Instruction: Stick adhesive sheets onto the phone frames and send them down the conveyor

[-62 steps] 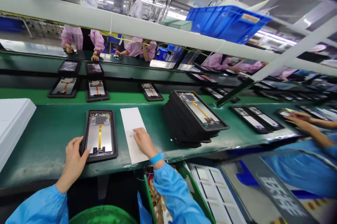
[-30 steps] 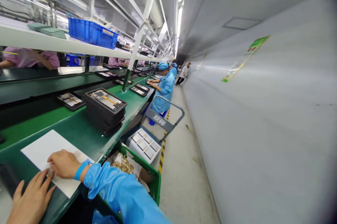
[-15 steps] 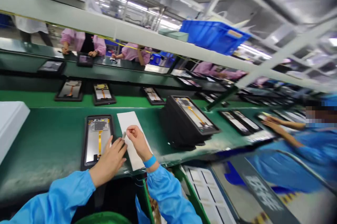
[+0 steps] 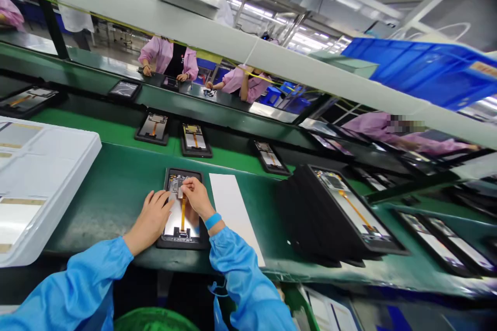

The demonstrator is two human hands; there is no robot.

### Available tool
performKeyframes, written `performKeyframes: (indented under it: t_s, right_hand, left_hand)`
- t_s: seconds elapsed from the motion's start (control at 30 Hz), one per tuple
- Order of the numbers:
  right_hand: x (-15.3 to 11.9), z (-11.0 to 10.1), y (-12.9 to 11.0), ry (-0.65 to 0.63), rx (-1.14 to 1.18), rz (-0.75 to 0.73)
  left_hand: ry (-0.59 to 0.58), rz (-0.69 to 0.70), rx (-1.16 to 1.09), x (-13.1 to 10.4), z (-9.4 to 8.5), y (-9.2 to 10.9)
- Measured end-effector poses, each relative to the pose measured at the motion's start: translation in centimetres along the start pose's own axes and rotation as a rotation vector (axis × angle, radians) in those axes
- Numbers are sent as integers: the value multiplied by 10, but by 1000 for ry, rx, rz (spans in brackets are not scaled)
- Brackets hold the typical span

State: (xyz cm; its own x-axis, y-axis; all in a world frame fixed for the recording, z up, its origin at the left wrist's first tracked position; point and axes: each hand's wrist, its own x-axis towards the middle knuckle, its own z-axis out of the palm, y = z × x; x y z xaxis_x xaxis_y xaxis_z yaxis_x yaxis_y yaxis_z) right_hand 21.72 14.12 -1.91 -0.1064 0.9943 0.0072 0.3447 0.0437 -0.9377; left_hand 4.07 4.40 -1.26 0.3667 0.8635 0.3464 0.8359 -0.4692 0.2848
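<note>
The right hand (image 4: 198, 199), pinching a small grey piece (image 4: 180, 192), has moved from the white sheet (image 4: 236, 212) to the open tablet (image 4: 191, 223) on the bench (image 4: 112, 191), beside the loosely spread left hand (image 4: 149, 219), so work seems now centred there.

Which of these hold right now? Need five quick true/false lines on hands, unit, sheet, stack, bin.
1. The right hand has its fingertips at the upper part of the unit. True.
2. The stack stands to the right of the sheet. True.
3. The sheet lies to the left of the unit. False: it lies to the right.
4. The left hand is on the stack. False: it is at the unit's left side.
5. The blue bin is down beside the unit. False: it is up on the shelf.
</note>
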Motion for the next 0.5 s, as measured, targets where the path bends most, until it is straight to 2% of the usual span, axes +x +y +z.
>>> performKeyframes:
  t_s: [0.5]
  right_hand:
    - [-5,5,1,57,-162,-35]
  left_hand:
    - [-1,31,34,18,5,0]
